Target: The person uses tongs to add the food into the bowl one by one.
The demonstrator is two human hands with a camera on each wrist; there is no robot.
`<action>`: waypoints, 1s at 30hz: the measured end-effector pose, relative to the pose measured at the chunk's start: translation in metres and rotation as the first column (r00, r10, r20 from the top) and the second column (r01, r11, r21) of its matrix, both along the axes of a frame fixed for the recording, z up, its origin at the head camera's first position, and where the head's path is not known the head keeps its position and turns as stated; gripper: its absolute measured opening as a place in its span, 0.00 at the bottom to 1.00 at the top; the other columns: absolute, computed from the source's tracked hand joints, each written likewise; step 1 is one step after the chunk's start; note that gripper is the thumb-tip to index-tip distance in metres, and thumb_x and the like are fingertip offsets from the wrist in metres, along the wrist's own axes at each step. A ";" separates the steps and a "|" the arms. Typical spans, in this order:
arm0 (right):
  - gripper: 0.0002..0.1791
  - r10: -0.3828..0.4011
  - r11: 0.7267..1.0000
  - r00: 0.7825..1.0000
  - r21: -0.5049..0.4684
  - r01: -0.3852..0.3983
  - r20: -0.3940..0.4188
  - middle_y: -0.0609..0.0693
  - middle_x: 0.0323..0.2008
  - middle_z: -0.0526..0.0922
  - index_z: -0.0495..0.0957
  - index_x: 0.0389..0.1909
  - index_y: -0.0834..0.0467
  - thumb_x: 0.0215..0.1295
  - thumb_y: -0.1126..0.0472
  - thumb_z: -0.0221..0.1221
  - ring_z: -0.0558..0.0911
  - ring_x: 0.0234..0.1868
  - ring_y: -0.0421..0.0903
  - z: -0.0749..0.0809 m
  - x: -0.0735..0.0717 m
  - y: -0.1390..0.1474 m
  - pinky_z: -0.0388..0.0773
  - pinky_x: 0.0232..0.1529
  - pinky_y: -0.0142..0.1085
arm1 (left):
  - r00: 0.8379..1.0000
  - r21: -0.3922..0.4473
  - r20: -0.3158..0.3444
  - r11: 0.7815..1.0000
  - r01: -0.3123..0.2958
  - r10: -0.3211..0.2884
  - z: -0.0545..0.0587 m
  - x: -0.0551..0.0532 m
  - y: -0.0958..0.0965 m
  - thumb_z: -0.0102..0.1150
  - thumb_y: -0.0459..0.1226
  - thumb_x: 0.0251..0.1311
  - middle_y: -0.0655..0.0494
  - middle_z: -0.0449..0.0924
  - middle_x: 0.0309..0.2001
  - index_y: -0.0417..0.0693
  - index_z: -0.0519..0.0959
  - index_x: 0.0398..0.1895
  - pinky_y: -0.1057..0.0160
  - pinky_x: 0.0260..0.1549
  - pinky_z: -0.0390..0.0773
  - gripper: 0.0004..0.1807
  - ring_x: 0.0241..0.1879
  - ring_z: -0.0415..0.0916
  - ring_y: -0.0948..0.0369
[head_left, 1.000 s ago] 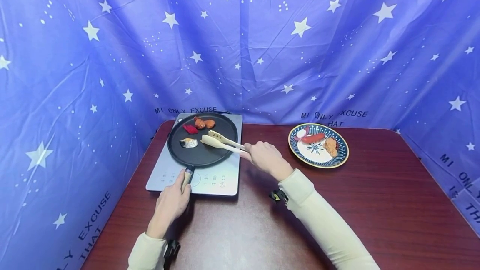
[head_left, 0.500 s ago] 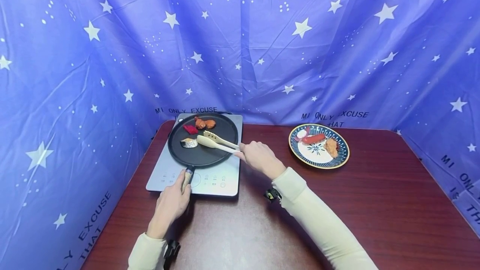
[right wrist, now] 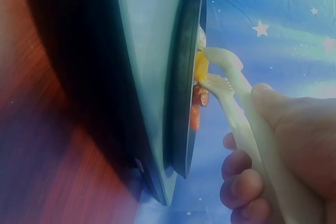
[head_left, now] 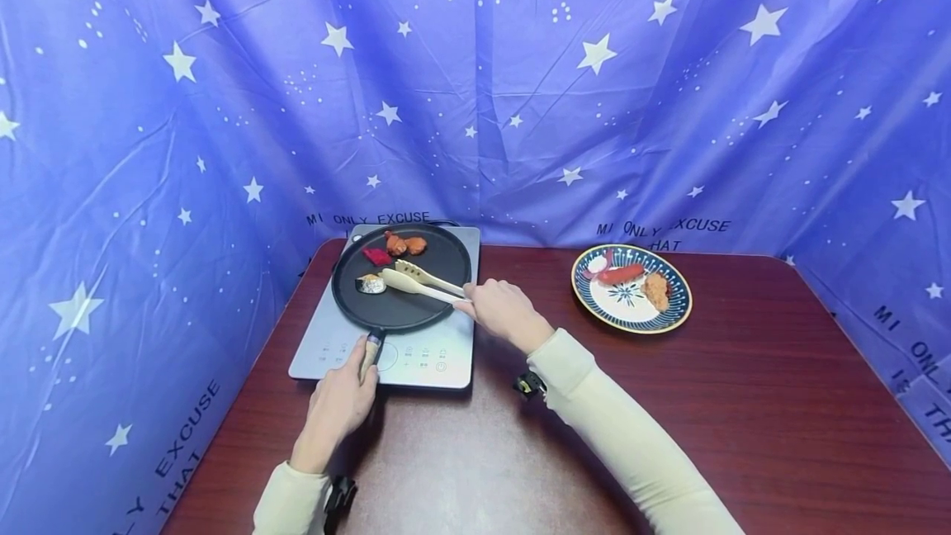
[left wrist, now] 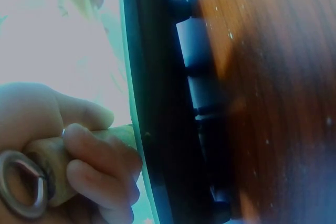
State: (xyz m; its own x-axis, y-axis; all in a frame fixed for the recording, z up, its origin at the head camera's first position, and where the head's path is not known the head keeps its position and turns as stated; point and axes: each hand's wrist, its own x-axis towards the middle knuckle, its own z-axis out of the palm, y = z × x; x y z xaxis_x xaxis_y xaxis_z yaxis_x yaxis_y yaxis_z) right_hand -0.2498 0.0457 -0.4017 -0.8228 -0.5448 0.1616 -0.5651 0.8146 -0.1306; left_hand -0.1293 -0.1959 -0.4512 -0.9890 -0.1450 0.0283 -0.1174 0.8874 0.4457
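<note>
A black round frying pan (head_left: 416, 308) lies on a white induction cooker (head_left: 315, 345). My left hand (head_left: 343, 403) grips its wooden handle (left wrist: 55, 163), fingers curled round it near the metal ring. My right hand (head_left: 505, 312) holds cream tongs (head_left: 427, 286) low over the pan, their arms apart. Their tips are at the right side of a black-and-white sushi piece (head_left: 371, 284) with an orange top; in the right wrist view a yellow part (right wrist: 201, 65) shows between the tips. Behind it in the pan lie a red piece (head_left: 377, 256) and brown fried pieces (head_left: 404, 245).
On the right of the brown table (head_left: 706, 403) stands a blue-patterned plate (head_left: 624, 314). It bears a sausage (head_left: 621, 274), a fried piece (head_left: 657, 292) and a round pinkish-white slice (head_left: 597, 265). A starry blue cloth (head_left: 520, 163) hangs behind the table.
My right hand has moved left with the tongs, bringing the tips to the sushi piece. The sushi piece has shifted very slightly left. My left hand has kept its place on the handle.
</note>
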 end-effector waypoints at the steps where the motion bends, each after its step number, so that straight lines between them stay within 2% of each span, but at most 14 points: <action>1: 0.18 -0.002 1.000 1.000 0.002 0.002 0.003 0.50 0.17 0.74 0.75 0.31 0.54 0.69 0.44 0.50 0.76 0.19 0.51 0.000 0.000 -0.001 0.72 0.21 0.46 | 1.000 0.001 0.000 1.000 0.000 0.000 0.000 0.000 0.000 0.44 0.45 0.65 0.30 0.78 0.43 0.48 0.59 0.71 0.42 0.32 0.73 0.31 0.34 0.77 0.37; 17: 0.20 -0.026 0.999 0.999 0.042 0.025 0.029 0.57 0.24 0.79 0.76 0.36 0.57 0.69 0.43 0.49 0.81 0.26 0.55 0.004 0.001 -0.017 0.75 0.26 0.47 | 1.000 -0.002 -0.002 1.000 0.005 -0.005 0.000 0.000 0.000 0.44 0.45 0.65 0.30 0.78 0.44 0.47 0.59 0.71 0.43 0.32 0.73 0.31 0.35 0.77 0.38; 25: 0.22 -0.047 0.997 0.998 0.064 0.045 0.032 0.56 0.26 0.80 0.77 0.39 0.56 0.69 0.42 0.48 0.81 0.27 0.54 0.003 0.000 -0.023 0.75 0.27 0.46 | 1.000 -0.001 -0.004 1.000 0.006 -0.006 0.000 0.000 0.001 0.44 0.45 0.65 0.31 0.78 0.43 0.47 0.60 0.71 0.43 0.32 0.73 0.31 0.34 0.78 0.39; 30: 0.22 -0.057 0.995 0.998 0.080 0.055 0.032 0.55 0.24 0.78 0.75 0.37 0.57 0.69 0.41 0.48 0.80 0.26 0.53 0.004 0.000 -0.025 0.75 0.26 0.45 | 1.000 -0.002 -0.003 1.000 0.005 -0.005 -0.001 0.000 0.001 0.44 0.45 0.65 0.31 0.78 0.43 0.48 0.59 0.71 0.43 0.32 0.73 0.31 0.34 0.78 0.39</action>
State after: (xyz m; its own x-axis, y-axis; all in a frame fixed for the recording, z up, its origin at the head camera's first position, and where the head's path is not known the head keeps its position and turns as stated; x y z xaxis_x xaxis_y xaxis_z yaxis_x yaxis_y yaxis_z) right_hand -0.2498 0.0207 -0.3973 -0.8566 -0.5078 0.0914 -0.5147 0.8533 -0.0834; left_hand -0.1295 -0.1954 -0.4519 -0.9897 -0.1400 0.0315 -0.1116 0.8891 0.4439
